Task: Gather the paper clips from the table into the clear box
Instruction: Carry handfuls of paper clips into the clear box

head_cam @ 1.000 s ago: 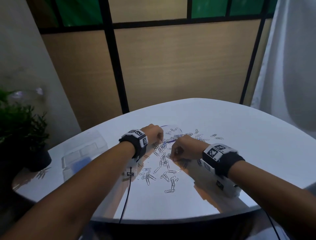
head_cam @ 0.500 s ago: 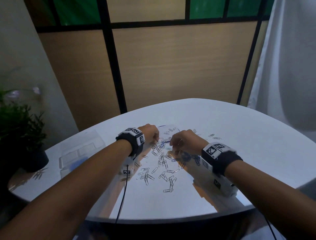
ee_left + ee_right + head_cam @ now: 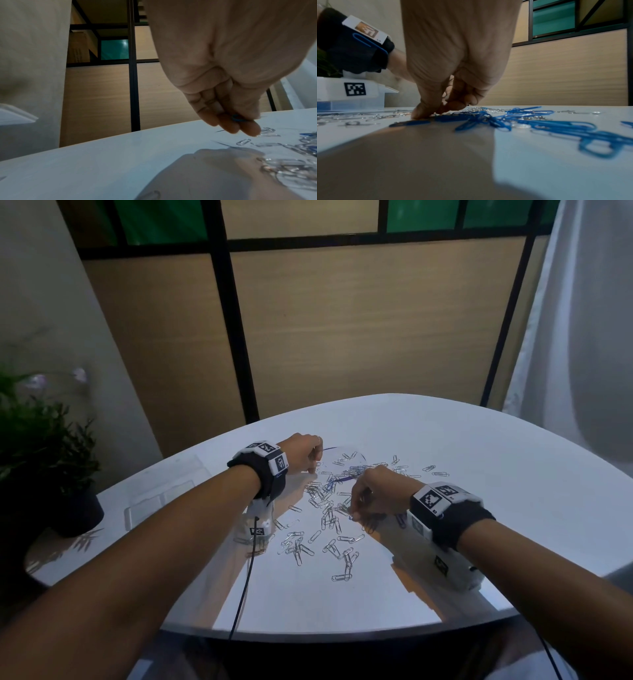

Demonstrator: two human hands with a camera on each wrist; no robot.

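A pale, glossy round table (image 3: 462, 474) is filling the lower half of the head view, and it is serving here as the landmark for everything else. At its far left edge a dark potted plant (image 3: 44, 446) is standing. Just inward from the plant, the clear box (image 3: 164, 494) is lying flat on the table, well apart from both hands, and what it holds cannot be made out. Near the table's middle a loose scatter of paper clips (image 3: 325, 518), silver ones and blue ones, is spreading toward the near edge. Both forearms are reaching in from the near edge, each wearing a black wrist band with printed markers. The left hand (image 3: 301, 453) is hovering low over the far left side of the scatter, its fingers curling around what looks like a blue clip (image 3: 237, 119), fingertips pointing down at silver clips just beyond them. The right hand (image 3: 376, 494) is pressing thumb and fingertips (image 3: 426, 111) together on the table, pinching at a blue paper clip (image 3: 412, 123) lying flat; whether it is gripped yet cannot be told. The box is lying to the left of the scatter, so the left hand is the nearer one for carrying clips across.
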